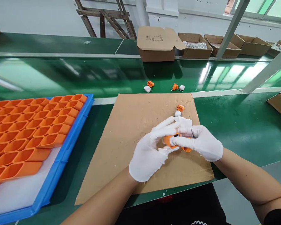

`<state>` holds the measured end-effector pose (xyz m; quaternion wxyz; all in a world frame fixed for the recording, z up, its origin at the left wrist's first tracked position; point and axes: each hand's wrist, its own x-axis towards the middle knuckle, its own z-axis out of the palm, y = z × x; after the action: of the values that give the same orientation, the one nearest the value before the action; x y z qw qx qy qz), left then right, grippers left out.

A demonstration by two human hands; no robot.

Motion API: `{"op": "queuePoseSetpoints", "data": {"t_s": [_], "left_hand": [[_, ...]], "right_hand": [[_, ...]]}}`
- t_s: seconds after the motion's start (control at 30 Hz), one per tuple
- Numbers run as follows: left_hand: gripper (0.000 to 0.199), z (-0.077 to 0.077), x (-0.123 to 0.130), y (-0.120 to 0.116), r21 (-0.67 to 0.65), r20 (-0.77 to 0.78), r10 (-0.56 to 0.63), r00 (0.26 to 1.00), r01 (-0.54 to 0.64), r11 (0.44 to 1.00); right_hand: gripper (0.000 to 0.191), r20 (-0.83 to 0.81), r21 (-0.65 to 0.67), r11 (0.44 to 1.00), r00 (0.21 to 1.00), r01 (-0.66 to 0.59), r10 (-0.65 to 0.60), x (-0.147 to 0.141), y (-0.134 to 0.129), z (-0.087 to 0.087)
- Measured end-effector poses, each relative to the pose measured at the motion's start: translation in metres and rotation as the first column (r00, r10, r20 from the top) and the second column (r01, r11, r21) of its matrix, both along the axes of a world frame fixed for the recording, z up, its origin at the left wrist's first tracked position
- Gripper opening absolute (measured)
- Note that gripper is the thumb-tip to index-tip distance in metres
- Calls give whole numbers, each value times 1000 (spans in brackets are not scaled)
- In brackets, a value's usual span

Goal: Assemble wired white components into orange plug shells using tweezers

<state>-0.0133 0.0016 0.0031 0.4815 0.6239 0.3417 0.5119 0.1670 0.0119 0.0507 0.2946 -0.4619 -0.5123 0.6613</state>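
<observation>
Both of my hands wear white gloves and meet over the cardboard sheet. My left hand (150, 153) is closed around an orange plastic housing (168, 141), thumb below and fingers above. My right hand (201, 143) has its fingers pressed against the same housing, partly covering it. A small metal tool with two pointed tips (194, 133) sticks out from the right hand's curled fingers; most of it is hidden. Just beyond the fingertips, an orange plug with prongs (180, 107) lies on the cardboard beside a white piece (177, 113).
A blue tray (71, 140) of orange cup-shaped housings (34, 131) stands at left. Under my hands lies the cardboard sheet (121, 137). Two more orange plugs (150, 83) with white pieces lie beyond it. Cardboard boxes (156, 53) line the back shelf; a metal post (267, 70) slants at right.
</observation>
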Motion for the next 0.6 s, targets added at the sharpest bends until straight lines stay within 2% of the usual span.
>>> {"op": "queuePoseSetpoints", "data": {"t_s": [0.27, 0.37, 0.5, 0.6], "left_hand": [[41, -6, 1, -2, -24, -30, -38, 999, 37, 999], [44, -6, -1, 0, 17, -66, -47, 997, 48, 999], [46, -4, -4, 1, 148, -203, 62, 977, -32, 988], [38, -2, -4, 0, 182, -244, 186, 952, -144, 973]], "right_hand": [[30, -12, 42, 995, 996, 90, -89, -3, -5, -6], [29, 20, 45, 995, 996, 85, -86, -3, -5, -8], [41, 7, 41, 999, 1000, 30, -30, -3, -3, -10], [47, -82, -50, 998, 996, 38, -42, -4, -1, -17]]}}
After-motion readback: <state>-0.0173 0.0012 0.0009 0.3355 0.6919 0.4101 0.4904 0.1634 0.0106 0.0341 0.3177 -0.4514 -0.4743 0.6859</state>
